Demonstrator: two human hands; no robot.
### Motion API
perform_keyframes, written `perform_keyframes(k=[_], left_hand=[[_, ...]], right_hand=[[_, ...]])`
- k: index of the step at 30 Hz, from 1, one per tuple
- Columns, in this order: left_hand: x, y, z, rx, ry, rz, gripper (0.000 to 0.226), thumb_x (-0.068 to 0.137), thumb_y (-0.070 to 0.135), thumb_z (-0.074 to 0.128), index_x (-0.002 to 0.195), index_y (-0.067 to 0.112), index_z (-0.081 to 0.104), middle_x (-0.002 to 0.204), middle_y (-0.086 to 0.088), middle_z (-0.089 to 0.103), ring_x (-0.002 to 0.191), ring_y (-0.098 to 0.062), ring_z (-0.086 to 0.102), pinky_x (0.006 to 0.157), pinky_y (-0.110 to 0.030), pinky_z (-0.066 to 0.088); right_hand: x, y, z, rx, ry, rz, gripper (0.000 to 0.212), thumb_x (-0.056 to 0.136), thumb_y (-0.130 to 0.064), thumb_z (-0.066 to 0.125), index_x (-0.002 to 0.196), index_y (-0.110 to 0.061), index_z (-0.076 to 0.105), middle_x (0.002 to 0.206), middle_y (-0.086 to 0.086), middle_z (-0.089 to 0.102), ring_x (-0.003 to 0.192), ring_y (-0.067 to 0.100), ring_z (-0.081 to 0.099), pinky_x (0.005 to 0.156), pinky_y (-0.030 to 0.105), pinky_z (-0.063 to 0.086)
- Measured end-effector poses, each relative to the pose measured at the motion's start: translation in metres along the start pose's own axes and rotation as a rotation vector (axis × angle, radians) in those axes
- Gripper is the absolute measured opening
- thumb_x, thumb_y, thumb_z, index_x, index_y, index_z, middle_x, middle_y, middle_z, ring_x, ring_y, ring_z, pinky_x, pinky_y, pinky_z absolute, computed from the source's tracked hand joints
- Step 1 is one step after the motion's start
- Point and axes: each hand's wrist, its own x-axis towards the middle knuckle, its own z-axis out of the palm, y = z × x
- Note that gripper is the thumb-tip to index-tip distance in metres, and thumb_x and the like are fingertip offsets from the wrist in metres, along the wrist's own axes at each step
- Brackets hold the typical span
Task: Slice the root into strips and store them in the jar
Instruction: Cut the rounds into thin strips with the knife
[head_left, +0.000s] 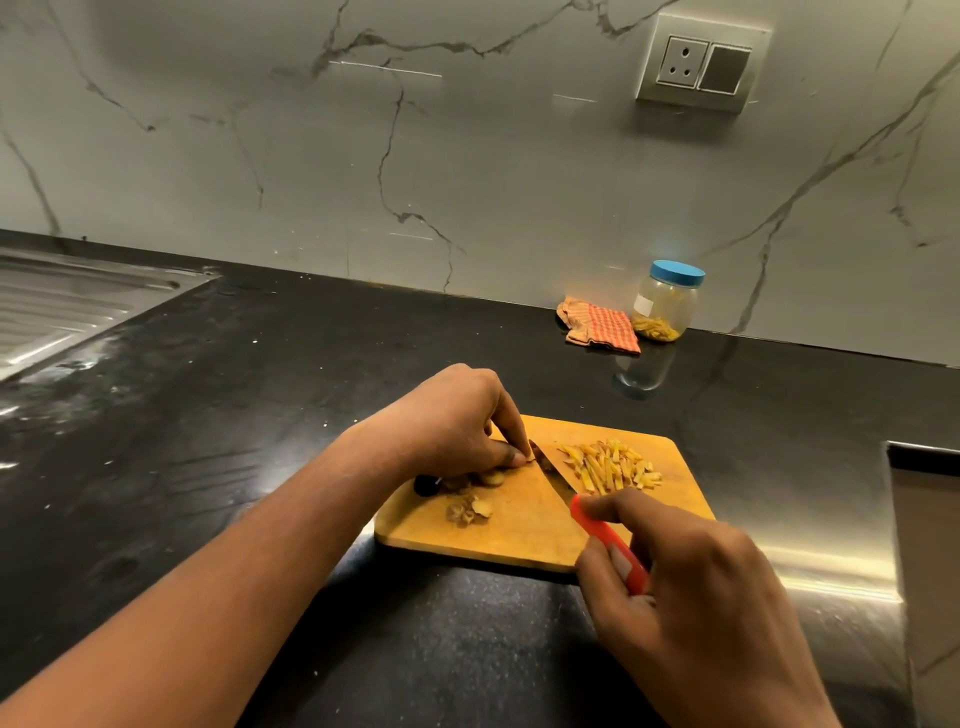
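- Dim, warm, yellowish; soft shadows beneath left hand (457, 421) and right hand (696, 597).
- Pale glare on glossy tabletop (234, 395) far left of the hands; bright streak on steel edge (831, 569) to their right.
- Bowed lines at borders.

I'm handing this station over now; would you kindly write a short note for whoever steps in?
Right hand grips the red-handled knife. Left hand pinches the root piece on the cutting board, beside the blade. Done: a pile of strips lies on the board; a few sit in the jar, lid on. To do: finish slicing, open jar, load strips.
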Motion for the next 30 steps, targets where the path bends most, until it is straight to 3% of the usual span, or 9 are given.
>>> perform_keyframes(k=[5, 8, 12, 15, 18, 21, 23, 27, 30], left_hand=[[0.000, 0.000, -0.001, 0.010, -0.008, 0.003, 0.014, 0.088, 0.026, 0.071, 0.101, 0.029, 0.077, 0.108, 0.009, 0.069, 0.091, -0.014, 0.068, 0.075, -0.021, 0.057], [0.000, 0.000, -0.001, 0.014, -0.012, 0.001, 0.015, 0.088, 0.026, 0.071, 0.102, 0.028, 0.077, 0.106, 0.009, 0.071, 0.088, -0.013, 0.070, 0.074, -0.021, 0.058], [0.000, 0.001, -0.001, 0.034, -0.013, -0.003, 0.017, 0.088, 0.026, 0.070, 0.104, 0.027, 0.077, 0.107, 0.009, 0.071, 0.089, -0.013, 0.069, 0.074, -0.021, 0.058], [0.001, 0.001, -0.002, 0.042, -0.014, -0.007, 0.017, 0.088, 0.026, 0.070, 0.104, 0.027, 0.077, 0.106, 0.010, 0.072, 0.089, -0.012, 0.069, 0.075, -0.020, 0.057], [0.001, 0.001, -0.001, 0.050, -0.016, -0.014, 0.016, 0.088, 0.027, 0.070, 0.103, 0.028, 0.077, 0.104, 0.011, 0.072, 0.088, -0.011, 0.069, 0.074, -0.019, 0.056], [0.000, 0.000, -0.002, 0.051, -0.017, -0.011, 0.015, 0.088, 0.027, 0.070, 0.102, 0.029, 0.077, 0.104, 0.012, 0.071, 0.088, -0.011, 0.069, 0.073, -0.019, 0.056], [0.000, 0.000, -0.002, 0.047, -0.022, -0.010, 0.015, 0.088, 0.027, 0.070, 0.102, 0.029, 0.076, 0.104, 0.013, 0.071, 0.088, -0.010, 0.069, 0.072, -0.017, 0.054], [0.000, -0.001, -0.003, 0.024, -0.039, -0.019, 0.013, 0.088, 0.028, 0.071, 0.100, 0.029, 0.076, 0.102, 0.012, 0.072, 0.087, -0.009, 0.070, 0.072, -0.019, 0.056], [0.000, -0.001, -0.004, 0.006, -0.039, -0.025, 0.015, 0.088, 0.028, 0.071, 0.102, 0.027, 0.077, 0.102, 0.009, 0.072, 0.087, -0.010, 0.070, 0.072, -0.020, 0.057]], right_hand=[[0.001, 0.001, 0.004, -0.045, -0.007, 0.010, 0.030, 0.071, -0.038, 0.060, 0.097, -0.030, 0.073, 0.064, -0.016, 0.061, 0.048, 0.004, 0.054, 0.043, 0.017, 0.049], [0.003, -0.001, 0.008, -0.092, -0.028, 0.017, 0.025, 0.070, -0.032, 0.072, 0.094, -0.029, 0.073, 0.067, -0.013, 0.067, 0.048, 0.005, 0.056, 0.041, 0.015, 0.045], [0.009, -0.005, 0.016, -0.146, -0.027, 0.040, 0.024, 0.068, -0.028, 0.077, 0.091, -0.029, 0.071, 0.067, -0.012, 0.066, 0.050, 0.006, 0.057, 0.040, 0.013, 0.035], [0.008, -0.006, 0.019, -0.157, -0.025, 0.027, 0.024, 0.071, -0.031, 0.074, 0.095, -0.030, 0.069, 0.069, -0.011, 0.067, 0.052, 0.008, 0.057, 0.040, 0.017, 0.041], [0.001, -0.002, 0.015, -0.154, -0.044, 0.017, 0.030, 0.065, -0.032, 0.079, 0.094, -0.032, 0.070, 0.066, -0.011, 0.066, 0.047, 0.007, 0.055, 0.040, 0.012, 0.037], [-0.004, 0.001, 0.005, -0.138, -0.050, -0.022, 0.032, 0.058, -0.033, 0.081, 0.089, -0.033, 0.071, 0.059, -0.014, 0.063, 0.041, 0.003, 0.050, 0.040, 0.004, 0.029], [-0.006, 0.003, -0.001, -0.103, -0.026, -0.038, 0.027, 0.061, -0.036, 0.071, 0.088, -0.033, 0.071, 0.057, -0.016, 0.060, 0.041, 0.001, 0.046, 0.043, 0.002, 0.023], [-0.008, 0.006, -0.006, -0.020, 0.060, -0.040, 0.025, 0.069, -0.032, 0.062, 0.092, -0.032, 0.071, 0.058, -0.022, 0.038, 0.045, 0.000, 0.040, 0.045, 0.007, 0.030], [-0.008, 0.007, -0.008, 0.008, 0.076, -0.027, 0.026, 0.072, -0.032, 0.059, 0.095, -0.031, 0.071, 0.061, -0.026, 0.034, 0.046, 0.001, 0.043, 0.043, 0.017, 0.041]])
